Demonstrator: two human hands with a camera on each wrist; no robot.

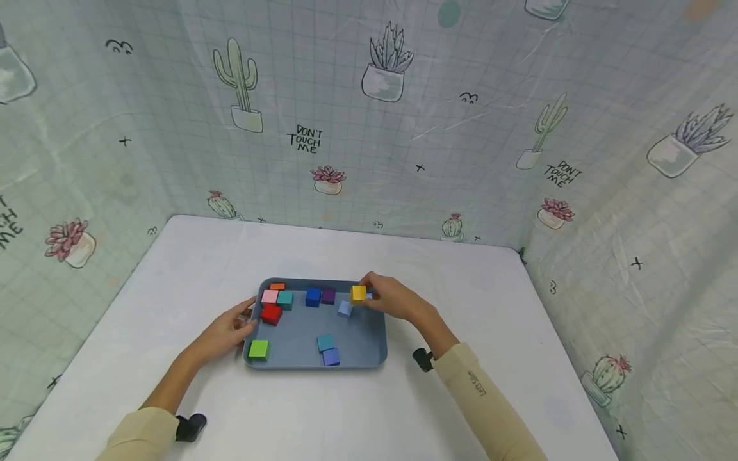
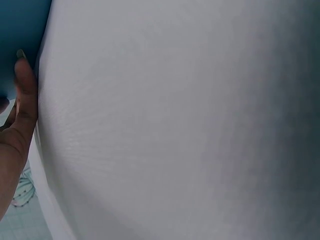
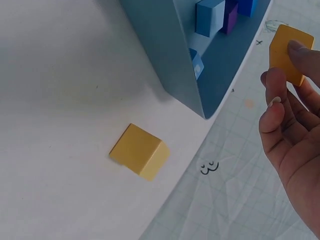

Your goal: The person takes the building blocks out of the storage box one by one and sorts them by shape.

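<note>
Thumb and fingers of the right hand [image 1: 398, 298] pinch a yellow cube [image 1: 358, 294], which I see over the far right part of a blue-grey rectangular tray [image 1: 294, 334]. The left hand [image 1: 221, 334] touches the tray's left edge; I cannot tell whether it grips. White worktop [image 1: 277, 416] lies open in front. I count eleven coloured blocks [image 1: 313, 297] inside, plus a second yellow cube [image 3: 137, 150] outside, near one corner.
</note>
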